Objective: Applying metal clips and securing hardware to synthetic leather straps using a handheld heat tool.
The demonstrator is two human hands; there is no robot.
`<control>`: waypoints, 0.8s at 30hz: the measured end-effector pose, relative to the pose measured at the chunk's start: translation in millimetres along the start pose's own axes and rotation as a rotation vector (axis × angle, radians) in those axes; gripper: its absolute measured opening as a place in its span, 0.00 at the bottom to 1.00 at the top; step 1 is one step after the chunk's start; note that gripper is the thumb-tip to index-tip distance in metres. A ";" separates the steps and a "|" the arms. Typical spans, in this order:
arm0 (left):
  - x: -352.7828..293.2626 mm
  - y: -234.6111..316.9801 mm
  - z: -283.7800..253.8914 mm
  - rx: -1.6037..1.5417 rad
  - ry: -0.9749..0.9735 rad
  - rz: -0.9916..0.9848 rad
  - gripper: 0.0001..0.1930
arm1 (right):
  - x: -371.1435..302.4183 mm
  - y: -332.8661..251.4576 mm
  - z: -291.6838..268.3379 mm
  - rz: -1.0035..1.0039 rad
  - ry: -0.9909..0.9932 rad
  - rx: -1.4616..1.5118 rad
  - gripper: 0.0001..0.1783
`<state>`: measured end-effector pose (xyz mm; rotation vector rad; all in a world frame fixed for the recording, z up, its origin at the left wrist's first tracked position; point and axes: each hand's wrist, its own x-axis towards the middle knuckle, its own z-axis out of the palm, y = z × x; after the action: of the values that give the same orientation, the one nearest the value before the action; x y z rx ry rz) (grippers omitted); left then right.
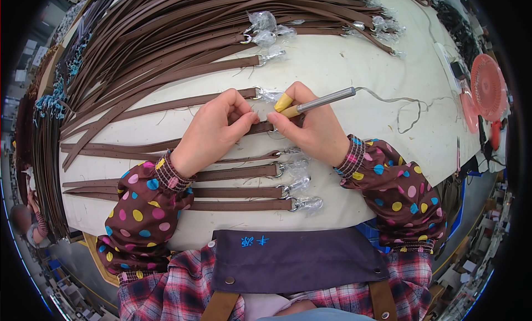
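Observation:
My left hand (pixel 213 130) is closed in a pinch, thumb against forefinger, over the brown strap (pixel 260 127) in the middle of the table; whatever lies between those fingertips is too small to make out. Facing it, my right hand (pixel 316 130) grips a corded pen-shaped tool (pixel 327 99) with a silver barrel. A yellow finger cover (pixel 283 103) sits on one right finger. The right fingertips nearly meet the left ones above the strap. Just beyond my hands lies another brown strap (pixel 183 102), its metal clasp wrapped in clear plastic.
Nearer me, several brown straps (pixel 238 192) lie side by side, plastic-wrapped clasps to the right. A large heap of straps (pixel 183 22) covers the far left. The tool's grey cord (pixel 407 101) trails right over the white table (pixel 354 66). A pink round fan (pixel 487 88) stands at right.

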<state>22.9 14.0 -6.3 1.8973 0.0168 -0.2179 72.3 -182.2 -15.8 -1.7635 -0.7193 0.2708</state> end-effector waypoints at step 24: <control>-10.3 14.8 -10.8 0.606 0.032 0.276 0.10 | -1.5 -1.4 -2.0 -0.022 0.062 0.111 0.13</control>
<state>16.1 20.1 12.6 2.4757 -0.3204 0.0028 71.7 -184.5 -14.1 -1.6505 -0.6662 0.2361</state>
